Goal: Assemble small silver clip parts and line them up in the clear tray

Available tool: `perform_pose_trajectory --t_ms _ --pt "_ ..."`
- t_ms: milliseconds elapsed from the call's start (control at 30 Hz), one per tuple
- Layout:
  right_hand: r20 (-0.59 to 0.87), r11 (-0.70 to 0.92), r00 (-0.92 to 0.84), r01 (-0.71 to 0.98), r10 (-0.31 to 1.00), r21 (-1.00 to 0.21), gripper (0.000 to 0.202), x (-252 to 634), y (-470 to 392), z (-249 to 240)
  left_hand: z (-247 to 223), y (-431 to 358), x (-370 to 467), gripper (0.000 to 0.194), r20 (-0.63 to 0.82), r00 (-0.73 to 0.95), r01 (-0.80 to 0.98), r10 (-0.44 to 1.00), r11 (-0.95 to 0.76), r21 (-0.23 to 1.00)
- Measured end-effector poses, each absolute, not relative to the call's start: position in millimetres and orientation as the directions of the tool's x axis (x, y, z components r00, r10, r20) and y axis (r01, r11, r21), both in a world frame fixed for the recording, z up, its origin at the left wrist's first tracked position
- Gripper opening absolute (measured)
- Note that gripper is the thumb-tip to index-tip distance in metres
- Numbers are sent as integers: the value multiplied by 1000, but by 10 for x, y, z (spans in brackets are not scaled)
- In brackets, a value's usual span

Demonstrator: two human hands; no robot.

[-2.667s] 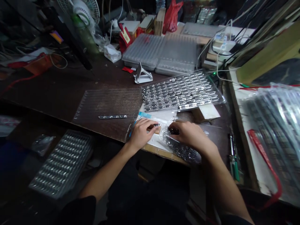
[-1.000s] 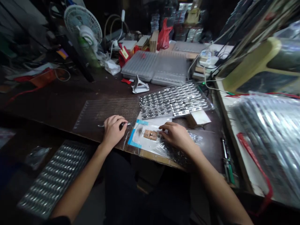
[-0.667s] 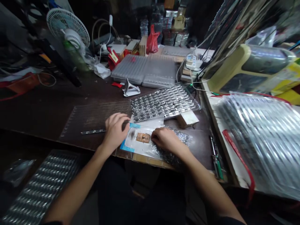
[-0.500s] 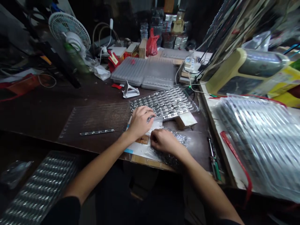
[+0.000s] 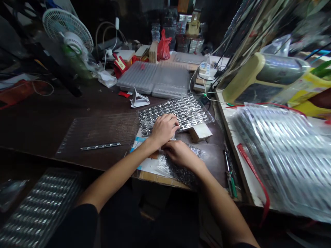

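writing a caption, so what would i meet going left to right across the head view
Orange-red item, loose strip, white stand, left hand, white-topped block, green-handled tool, red strap.

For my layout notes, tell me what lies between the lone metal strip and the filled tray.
Part of the clear ribbed tray lies between the lone metal strip and the filled tray, in the head view.

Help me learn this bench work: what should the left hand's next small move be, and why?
Probably pinch one piece from the rows of metal parts: the left hand is over their near edge, fingers curled down, while the right hand is at the shiny bits in plastic.
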State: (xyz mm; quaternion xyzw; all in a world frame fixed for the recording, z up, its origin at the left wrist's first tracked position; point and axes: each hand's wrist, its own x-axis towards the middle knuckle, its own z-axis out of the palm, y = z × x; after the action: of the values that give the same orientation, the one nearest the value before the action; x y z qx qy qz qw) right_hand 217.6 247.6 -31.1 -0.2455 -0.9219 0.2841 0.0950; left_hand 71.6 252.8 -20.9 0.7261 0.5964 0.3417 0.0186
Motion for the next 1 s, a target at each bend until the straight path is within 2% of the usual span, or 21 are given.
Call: perform_pose_trajectory --t_ms 133,267,367,500,1000 --pt "39 675 -821 441 570 -592 15 2164 2486 -333 -206 2073 465 7 460 -47 725 887 -286 626" --pt "99 679 -816 399 570 -616 14 2095 2461 -333 -411 1534 190 11 429 -124 745 895 -202 636" --pt "87 664 -811 406 579 -628 20 2023 2427 -369 -631 1282 57 11 380 -199 743 903 -113 659" --pt "80 665 -814 407 575 -627 23 1951 2402 -453 -785 1197 15 10 353 -209 712 912 -106 695" --pt "98 657 -805 400 585 -639 20 1869 2358 -516 -780 1249 53 8 440 -53 805 896 -222 550"
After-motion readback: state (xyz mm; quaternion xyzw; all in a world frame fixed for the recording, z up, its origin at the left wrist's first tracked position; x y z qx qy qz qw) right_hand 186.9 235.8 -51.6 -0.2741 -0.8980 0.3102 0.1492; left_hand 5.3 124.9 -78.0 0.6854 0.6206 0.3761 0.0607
